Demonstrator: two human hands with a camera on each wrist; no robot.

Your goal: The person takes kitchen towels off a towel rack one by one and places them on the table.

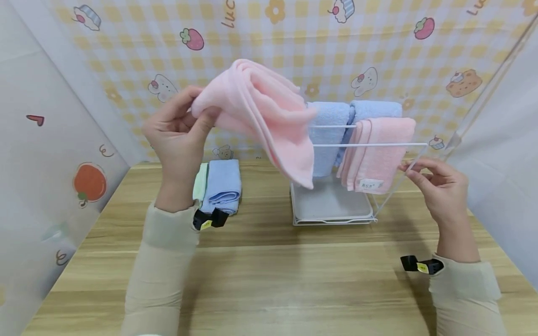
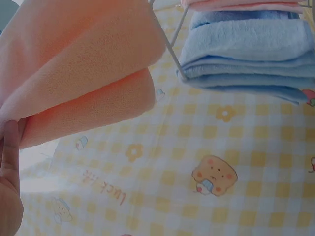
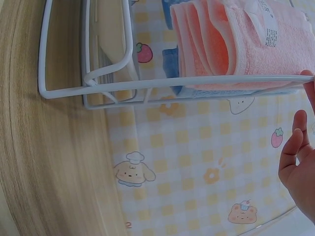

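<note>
My left hand [image 1: 178,128] pinches a pink towel [image 1: 269,112] by its left end, between thumb and fingers. Raised above the table, the towel droops to the right and overlaps the left part of a white wire towel rack [image 1: 374,145] in the head view. With thumb and fingertips, my right hand [image 1: 441,186] holds the rack's right side wire. A second pink towel [image 1: 384,149], folded and with a white label, hangs over the front of the rack. Behind it hang two blue towels [image 1: 329,135] [image 1: 376,108], also seen in the left wrist view.
A shallow light tray [image 1: 332,200] sits in the rack's base. On the table [image 1: 269,280] to the left lie a folded blue towel [image 1: 224,182] and a green towel [image 1: 200,182], partly behind the left wrist. A yellow checked cloth [image 1: 269,42] covers the back wall.
</note>
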